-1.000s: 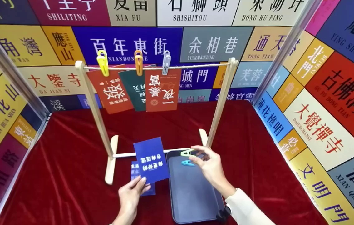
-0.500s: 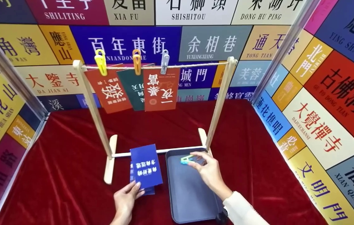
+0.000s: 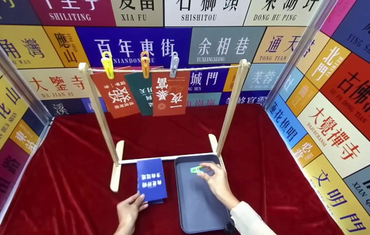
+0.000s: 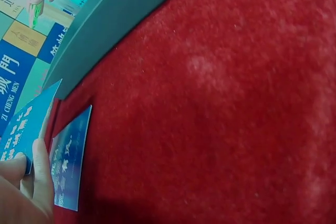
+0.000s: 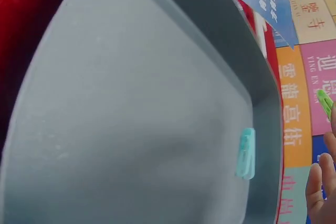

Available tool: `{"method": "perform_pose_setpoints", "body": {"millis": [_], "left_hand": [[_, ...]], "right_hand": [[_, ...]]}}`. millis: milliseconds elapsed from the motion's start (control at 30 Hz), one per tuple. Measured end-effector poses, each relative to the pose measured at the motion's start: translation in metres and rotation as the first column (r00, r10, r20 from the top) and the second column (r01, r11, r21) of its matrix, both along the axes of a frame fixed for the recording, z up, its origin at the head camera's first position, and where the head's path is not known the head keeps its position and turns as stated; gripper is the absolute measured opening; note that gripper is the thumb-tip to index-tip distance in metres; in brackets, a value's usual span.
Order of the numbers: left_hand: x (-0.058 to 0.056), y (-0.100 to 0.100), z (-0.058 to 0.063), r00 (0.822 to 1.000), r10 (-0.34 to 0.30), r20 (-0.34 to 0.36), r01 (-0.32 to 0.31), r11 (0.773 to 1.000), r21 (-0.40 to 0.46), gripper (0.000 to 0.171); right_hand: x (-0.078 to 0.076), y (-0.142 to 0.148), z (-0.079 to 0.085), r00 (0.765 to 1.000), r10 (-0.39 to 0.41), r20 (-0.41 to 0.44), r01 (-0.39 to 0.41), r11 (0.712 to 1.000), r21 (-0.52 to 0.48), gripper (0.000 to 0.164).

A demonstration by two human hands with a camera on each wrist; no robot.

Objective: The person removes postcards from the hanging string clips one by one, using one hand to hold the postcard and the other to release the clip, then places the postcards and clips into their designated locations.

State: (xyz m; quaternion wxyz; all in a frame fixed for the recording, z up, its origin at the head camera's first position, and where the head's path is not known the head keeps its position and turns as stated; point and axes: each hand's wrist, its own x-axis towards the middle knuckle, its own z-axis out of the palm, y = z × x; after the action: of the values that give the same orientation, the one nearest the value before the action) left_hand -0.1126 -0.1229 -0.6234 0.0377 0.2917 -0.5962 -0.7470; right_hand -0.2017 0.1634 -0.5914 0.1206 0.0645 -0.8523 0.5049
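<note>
My left hand [image 3: 129, 209] pinches a blue card [image 3: 152, 179] with white lettering by its near left corner. Beneath it, a second blue card [image 4: 69, 166] lies on the red cloth; the held card covers most of it in the head view. Over the far end of a dark grey tray [image 3: 201, 209], my right hand [image 3: 216, 179] pinches a light green clothespin [image 3: 196, 169] between thumb and fingers. A light blue clothespin [image 5: 245, 153] lies inside the tray near its far wall, mostly covered by the green one from above.
Behind stands a wooden rack [image 3: 101, 120] with a string. Yellow [image 3: 107, 67], orange [image 3: 145, 65] and grey [image 3: 174, 65] clothespins hold a red card [image 3: 121, 94], a dark green card [image 3: 139, 94] and another red card [image 3: 170, 94]. Printed panels enclose the red cloth [image 3: 74, 169].
My left hand has brought its blue card down and toward me, over the other card. My right hand has lowered slightly with the green clothespin, which now overlaps the blue one.
</note>
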Motion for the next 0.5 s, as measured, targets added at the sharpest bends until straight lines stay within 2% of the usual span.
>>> {"method": "perform_pose_setpoints", "body": {"millis": [200,500], "left_hand": [[0.001,-0.003,-0.005,1.0,-0.011,0.028,0.012,1.0,-0.027,0.042],[0.003,-0.006,-0.01,0.998,-0.021,0.059,0.026,0.996,-0.08,0.042]], "right_hand": [[-0.003,0.002,-0.012,1.0,0.002,0.017,-0.002,1.0,0.024,0.031],[-0.006,0.003,-0.024,1.0,-0.002,0.01,0.001,0.991,0.131,0.031]]}}
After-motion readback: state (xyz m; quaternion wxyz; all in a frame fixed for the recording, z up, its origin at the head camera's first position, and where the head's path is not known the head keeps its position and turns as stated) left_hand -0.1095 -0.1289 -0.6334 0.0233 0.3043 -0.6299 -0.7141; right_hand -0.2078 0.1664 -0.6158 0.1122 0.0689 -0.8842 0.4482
